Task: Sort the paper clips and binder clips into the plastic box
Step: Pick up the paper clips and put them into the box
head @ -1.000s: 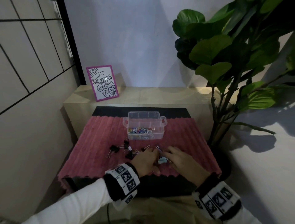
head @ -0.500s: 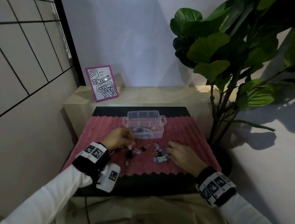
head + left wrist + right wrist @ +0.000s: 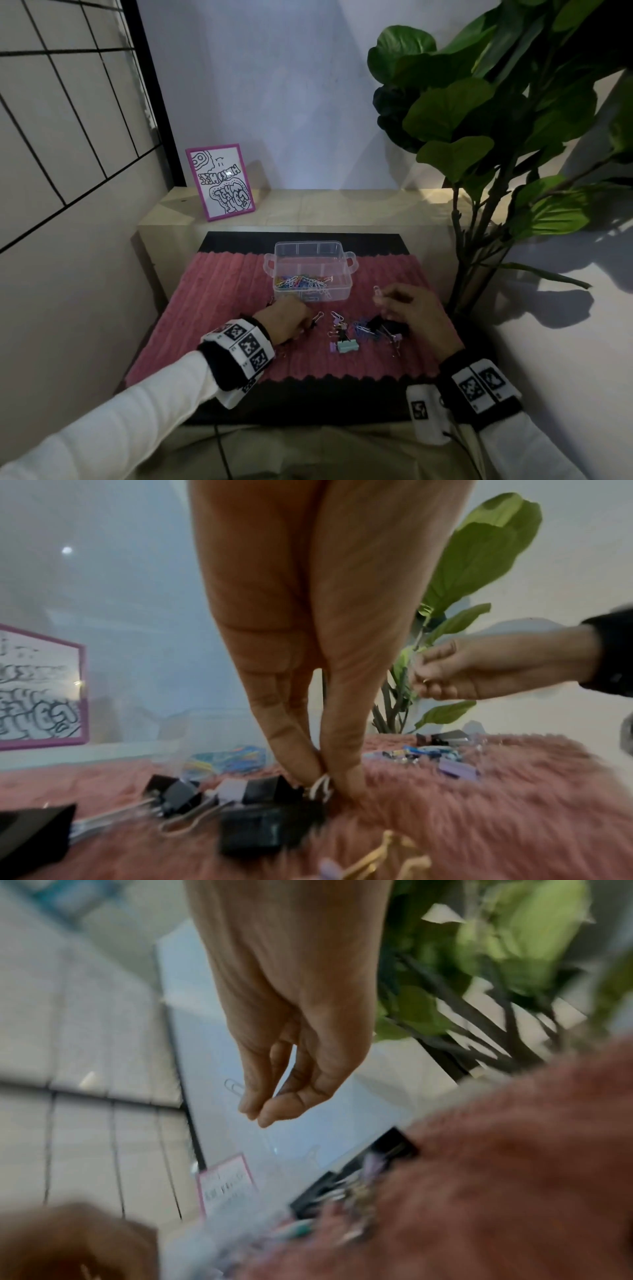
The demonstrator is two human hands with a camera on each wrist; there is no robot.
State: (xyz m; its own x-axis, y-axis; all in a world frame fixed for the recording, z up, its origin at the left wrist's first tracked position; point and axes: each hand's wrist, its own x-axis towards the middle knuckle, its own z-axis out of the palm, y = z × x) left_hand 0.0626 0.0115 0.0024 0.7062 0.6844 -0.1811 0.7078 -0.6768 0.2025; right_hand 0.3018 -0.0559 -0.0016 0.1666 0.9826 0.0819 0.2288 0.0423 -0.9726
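A clear plastic box [image 3: 310, 270] stands at the back of the pink fuzzy mat [image 3: 212, 308], with coloured paper clips [image 3: 301, 281] in its front part. My right hand [image 3: 383, 295] is raised to the right of the box and pinches a pale paper clip [image 3: 233, 1087] between thumb and fingers. My left hand [image 3: 301, 317] is down on the mat; its fingertips [image 3: 322, 780] pinch a white paper clip [image 3: 320, 787] beside black binder clips [image 3: 263, 791]. Between the hands lie more binder clips, among them a teal one [image 3: 347, 346] and a black one [image 3: 383, 325].
A pink-framed drawing [image 3: 221, 181] leans on the wooden ledge behind the mat. A large leafy plant [image 3: 479, 120] stands at the right, close to my right hand. A tiled wall [image 3: 68, 137] runs along the left. The mat's front edge meets a black surface [image 3: 308, 401].
My left hand came back from beside the box to the clips on the mat and pinched a white paper clip. My right hand lifted off the mat with a paper clip, toward the box.
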